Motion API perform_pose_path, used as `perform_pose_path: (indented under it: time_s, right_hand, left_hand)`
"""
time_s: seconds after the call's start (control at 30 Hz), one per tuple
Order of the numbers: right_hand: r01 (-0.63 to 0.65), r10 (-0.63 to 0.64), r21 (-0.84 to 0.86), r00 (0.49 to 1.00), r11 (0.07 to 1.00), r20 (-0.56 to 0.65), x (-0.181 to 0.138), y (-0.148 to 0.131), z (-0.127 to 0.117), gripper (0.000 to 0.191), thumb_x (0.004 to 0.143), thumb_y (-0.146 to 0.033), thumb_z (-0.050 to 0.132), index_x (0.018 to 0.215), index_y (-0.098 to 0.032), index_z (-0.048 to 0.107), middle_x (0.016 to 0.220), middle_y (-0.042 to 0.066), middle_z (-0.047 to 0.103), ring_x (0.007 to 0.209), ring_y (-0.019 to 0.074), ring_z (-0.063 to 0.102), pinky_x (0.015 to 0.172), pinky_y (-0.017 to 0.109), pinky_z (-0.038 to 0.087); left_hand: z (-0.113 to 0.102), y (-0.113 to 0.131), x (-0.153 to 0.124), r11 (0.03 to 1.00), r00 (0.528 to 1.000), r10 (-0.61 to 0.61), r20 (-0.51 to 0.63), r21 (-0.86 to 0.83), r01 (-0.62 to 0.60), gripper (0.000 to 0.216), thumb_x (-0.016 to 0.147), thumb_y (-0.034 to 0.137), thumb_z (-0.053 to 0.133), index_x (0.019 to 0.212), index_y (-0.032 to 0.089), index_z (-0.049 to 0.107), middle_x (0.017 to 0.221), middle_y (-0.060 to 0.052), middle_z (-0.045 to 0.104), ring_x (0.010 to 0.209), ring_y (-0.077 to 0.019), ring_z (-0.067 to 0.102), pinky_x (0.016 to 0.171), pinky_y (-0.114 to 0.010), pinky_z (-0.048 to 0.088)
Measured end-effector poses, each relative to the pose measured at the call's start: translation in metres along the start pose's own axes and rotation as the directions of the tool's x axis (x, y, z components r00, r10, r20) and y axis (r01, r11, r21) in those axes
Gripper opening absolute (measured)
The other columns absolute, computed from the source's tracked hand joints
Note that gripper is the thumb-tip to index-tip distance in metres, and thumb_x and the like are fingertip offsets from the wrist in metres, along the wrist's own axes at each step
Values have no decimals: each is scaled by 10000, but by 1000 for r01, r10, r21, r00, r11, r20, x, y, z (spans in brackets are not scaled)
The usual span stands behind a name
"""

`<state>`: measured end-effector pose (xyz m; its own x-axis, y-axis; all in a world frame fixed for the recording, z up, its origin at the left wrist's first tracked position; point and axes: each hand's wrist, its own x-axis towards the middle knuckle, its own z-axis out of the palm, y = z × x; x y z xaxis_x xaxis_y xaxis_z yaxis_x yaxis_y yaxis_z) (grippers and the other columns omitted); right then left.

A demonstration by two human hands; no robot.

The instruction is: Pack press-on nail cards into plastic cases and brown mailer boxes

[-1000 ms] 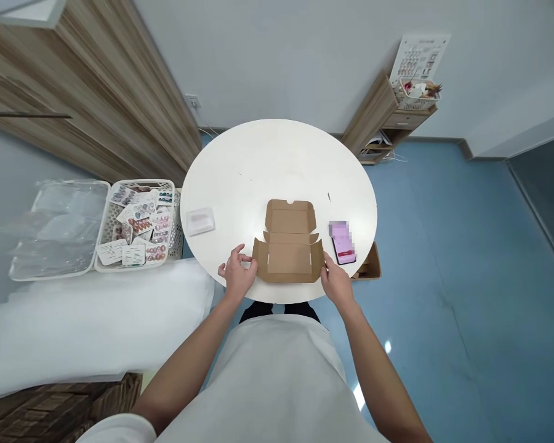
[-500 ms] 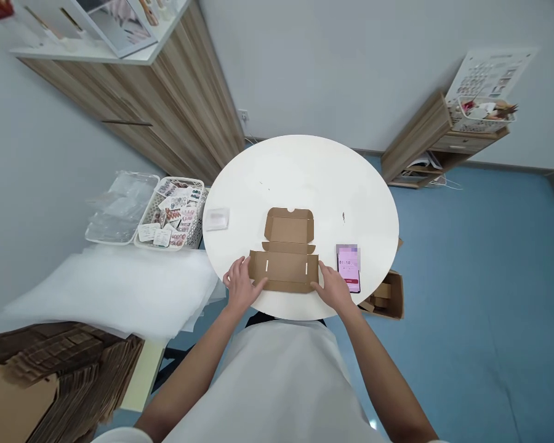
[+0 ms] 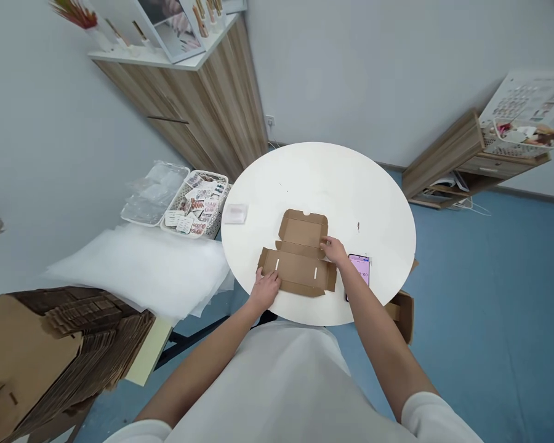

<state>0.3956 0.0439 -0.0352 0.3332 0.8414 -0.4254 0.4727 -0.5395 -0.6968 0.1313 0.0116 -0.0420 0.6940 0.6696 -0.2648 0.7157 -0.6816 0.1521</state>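
An unfolded brown cardboard box point(image 3: 300, 268) lies on the round white table point(image 3: 323, 178), its lid panel pointing away from me and two white strips on the nearer panel. At its front left corner rests my left hand point(image 3: 266, 289), fingers apart and touching the cardboard. My right hand point(image 3: 334, 251) has its fingers closed on the small side flap by the fold between lid and base. Under my right forearm, a phone point(image 3: 361, 267) with a pink screen is partly covered.
A small clear packet point(image 3: 235, 214) lies at the table's left. Beyond that edge are a white basket point(image 3: 221, 215) of nail sets, a tray of plastic bags point(image 3: 152, 197), white foam sheets point(image 3: 138, 261) and stacked flat cardboard point(image 3: 92, 344). An open carton point(image 3: 406, 317) stands low on the right.
My right hand has moved from the box's front right corner up to the fold by the lid. The cardboard is turned slightly, and my view has shifted left.
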Motion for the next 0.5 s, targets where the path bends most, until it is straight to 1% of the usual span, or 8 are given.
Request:
perform_pose_path:
  time_s: [0.1, 0.2, 0.27, 0.3, 0.37, 0.4, 0.43, 0.5]
  right_hand:
    - [-21, 20, -11, 997, 1000, -68, -4, 0, 9, 358, 767, -193, 386, 1053, -187, 602, 1105, 28, 609, 1006, 143, 557, 875, 258, 409]
    - [-32, 29, -16, 990, 999, -138, -18, 1, 15, 355, 766, -185, 367, 1009, -203, 625, 1080, 19, 625, 975, 143, 577, 846, 258, 433]
    - [-32, 30, -11, 986, 999, -165, -29, 2, 18, 340, 759, -182, 381, 986, -213, 633, 1058, 8, 636, 953, 140, 588, 827, 255, 446]
    - [-27, 25, -11, 984, 1000, -177, -35, 3, 20, 331, 757, -181, 391, 976, -213, 637, 1044, 7, 642, 947, 140, 591, 825, 256, 448]
    - [-9, 4, -23, 980, 1000, -199, -46, 5, 24, 313, 753, -176, 406, 955, -209, 643, 1019, 10, 652, 945, 143, 592, 835, 266, 445]
    - [5, -11, -33, 978, 999, -207, -52, 6, 26, 306, 752, -170, 411, 945, -209, 646, 1006, 12, 656, 946, 144, 591, 843, 270, 442]
    - [17, -26, -44, 977, 999, -212, -57, 6, 29, 301, 752, -163, 413, 934, -210, 649, 993, 11, 660, 946, 144, 591, 848, 273, 439]
    - [35, -47, -59, 976, 998, -212, -66, 6, 33, 300, 750, -144, 411, 910, -217, 654, 965, 3, 667, 936, 141, 595, 847, 272, 439]
  left_hand:
    - [4, -2, 1, 1000, 1000, 14, -22, 7, -13, 319, 733, 22, 388, 962, 163, 559, 1032, -104, 584, 1032, -217, 496, 1005, -509, 84]
    - [6, -4, 1, 1000, 1000, 17, -3, 0, -17, 328, 724, -4, 357, 911, 163, 569, 828, -69, 625, 869, -198, 565, 1003, -504, 91]
    - [6, -6, -2, 1000, 1000, 29, 5, -12, -29, 336, 736, 19, 364, 963, 169, 560, 775, -56, 629, 796, -190, 583, 1003, -501, 99]
    - [6, -7, -3, 999, 999, 41, -5, -15, -41, 350, 746, 42, 375, 1022, 176, 542, 810, -62, 633, 810, -193, 585, 1005, -496, 105]
    - [4, -10, -5, 998, 996, 71, -46, -1, -71, 419, 754, 118, 428, 1165, 193, 462, 1006, -99, 608, 964, -222, 549, 1009, -482, 120]
    - [2, -11, -5, 996, 994, 84, -68, 18, -83, 489, 745, 169, 470, 1229, 199, 404, 1137, -123, 549, 1074, -244, 488, 1012, -479, 122]
    - [-1, -13, -4, 995, 992, 96, -87, 43, -93, 588, 722, 226, 519, 1282, 202, 339, 1257, -141, 457, 1177, -267, 394, 1016, -481, 115]
    - [-8, -15, 1, 989, 987, 122, -103, 100, -112, 834, 637, 338, 615, 1350, 187, 209, 1403, -153, 241, 1298, -300, 165, 1024, -496, 73]
